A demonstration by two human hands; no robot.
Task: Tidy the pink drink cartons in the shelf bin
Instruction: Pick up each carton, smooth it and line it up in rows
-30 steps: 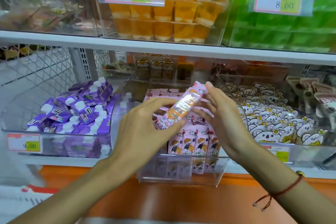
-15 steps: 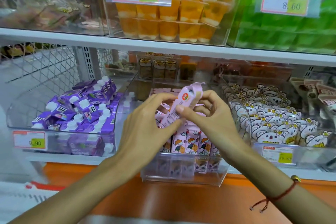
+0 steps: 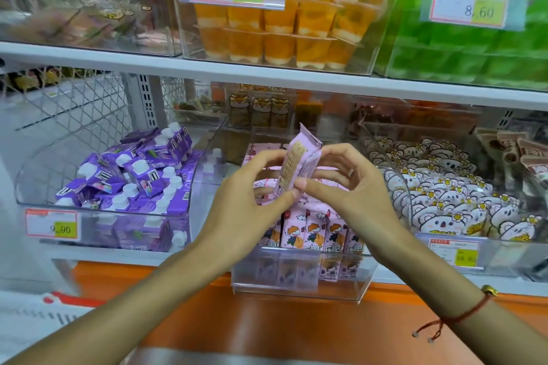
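A pink drink carton [image 3: 298, 161] is held nearly upright above the clear shelf bin [image 3: 299, 278], its narrow side toward me. My left hand [image 3: 246, 201] pinches its lower end from the left. My right hand [image 3: 350, 187] grips it from the right, thumb on the lower edge and fingers behind. Below the hands, a row of pink cartons [image 3: 314, 231] with a cartoon child stands upright at the bin's front. More pink cartons lie behind, partly hidden by my hands.
A bin of purple cartons [image 3: 133, 175] sits to the left, a bin of white bear-face packs [image 3: 450, 195] to the right. Orange jelly cups [image 3: 281, 29] and green packs [image 3: 474, 47] fill the shelf above. An orange ledge [image 3: 296, 320] runs below the bin.
The carton has turned from lying slanted between my hands to standing nearly upright with its narrow side facing me. Both hands have shifted their hold toward its lower end.
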